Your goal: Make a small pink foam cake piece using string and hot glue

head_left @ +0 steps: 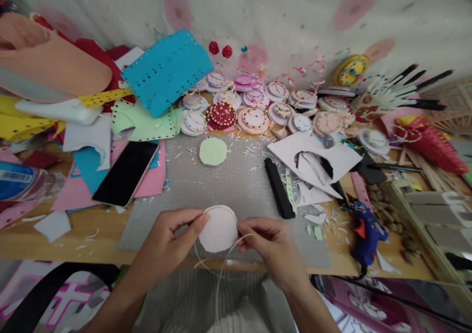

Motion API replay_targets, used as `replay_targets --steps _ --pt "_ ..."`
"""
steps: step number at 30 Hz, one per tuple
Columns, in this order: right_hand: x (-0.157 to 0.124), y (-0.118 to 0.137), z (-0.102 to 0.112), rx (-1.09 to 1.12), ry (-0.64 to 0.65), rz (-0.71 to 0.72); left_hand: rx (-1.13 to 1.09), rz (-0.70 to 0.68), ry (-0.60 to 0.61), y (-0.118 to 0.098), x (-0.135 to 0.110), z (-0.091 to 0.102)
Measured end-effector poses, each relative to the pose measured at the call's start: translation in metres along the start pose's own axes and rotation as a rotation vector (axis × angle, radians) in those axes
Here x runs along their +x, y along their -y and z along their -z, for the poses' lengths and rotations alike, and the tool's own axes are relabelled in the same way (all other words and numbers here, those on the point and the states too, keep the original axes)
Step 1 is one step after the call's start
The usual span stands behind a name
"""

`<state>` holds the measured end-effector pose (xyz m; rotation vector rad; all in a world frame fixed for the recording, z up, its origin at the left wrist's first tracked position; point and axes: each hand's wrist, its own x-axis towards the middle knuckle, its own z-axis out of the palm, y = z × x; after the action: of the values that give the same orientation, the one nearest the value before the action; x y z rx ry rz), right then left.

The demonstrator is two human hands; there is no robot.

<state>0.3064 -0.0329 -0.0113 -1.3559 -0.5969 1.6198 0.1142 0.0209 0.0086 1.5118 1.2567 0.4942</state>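
A white disc (218,232), which looks like cut foam or paper, is held up just above the near edge of the grey cutting mat (177,180). My left hand (177,234) pinches its upper left edge between thumb and fingers. At the disc's right edge, my right hand (263,237) is closed on a thin white cord (218,288). The cord runs along the disc's rim and hangs in a loop below it toward my lap. A pale green disc (213,151) lies flat on the mat beyond my hands.
Several small decorated hats (254,119) crowd the back. Left are a phone (127,172), a bottle (22,180) and coloured foam sheets (167,72). Right are a black cutter-like tool (279,188), white offcuts (287,148) and a blue glue gun (368,234). Scraps litter the mat.
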Motion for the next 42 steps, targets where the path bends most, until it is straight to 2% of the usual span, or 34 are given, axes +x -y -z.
replay_targets --steps 9,12,16,19,26,30,35,38,40,42 --pt "0.001 -0.008 -0.002 -0.067 -0.042 0.04 0.066 -0.026 0.006 0.002 0.004 -0.001" --pt "0.003 -0.01 0.0 -0.034 0.011 0.032 0.094 -0.033 0.043 0.002 0.007 0.003" --pt "0.007 -0.01 0.004 -0.028 0.161 0.005 0.101 -0.028 0.164 0.001 0.007 0.007" --pt "0.008 -0.007 0.004 -0.122 0.154 0.035 0.049 0.012 0.2 -0.001 0.007 0.007" --pt "0.002 -0.001 0.002 -0.182 0.053 0.167 -0.297 0.086 0.193 0.009 0.005 0.003" --pt "-0.003 -0.004 0.001 -0.207 0.018 0.218 -0.405 0.119 0.171 0.014 0.004 0.001" --pt "-0.006 -0.005 -0.002 -0.276 -0.005 0.278 -0.389 0.11 0.122 0.013 0.006 0.0" --pt "-0.004 -0.004 -0.005 -0.295 -0.014 0.278 -0.31 0.057 0.085 0.011 0.005 -0.002" --pt "0.0 -0.002 -0.005 -0.303 0.016 0.265 -0.238 0.011 0.055 0.011 0.005 -0.003" --pt "0.005 -0.001 0.0 -0.316 0.061 0.279 -0.175 0.004 -0.026 0.014 0.007 -0.001"
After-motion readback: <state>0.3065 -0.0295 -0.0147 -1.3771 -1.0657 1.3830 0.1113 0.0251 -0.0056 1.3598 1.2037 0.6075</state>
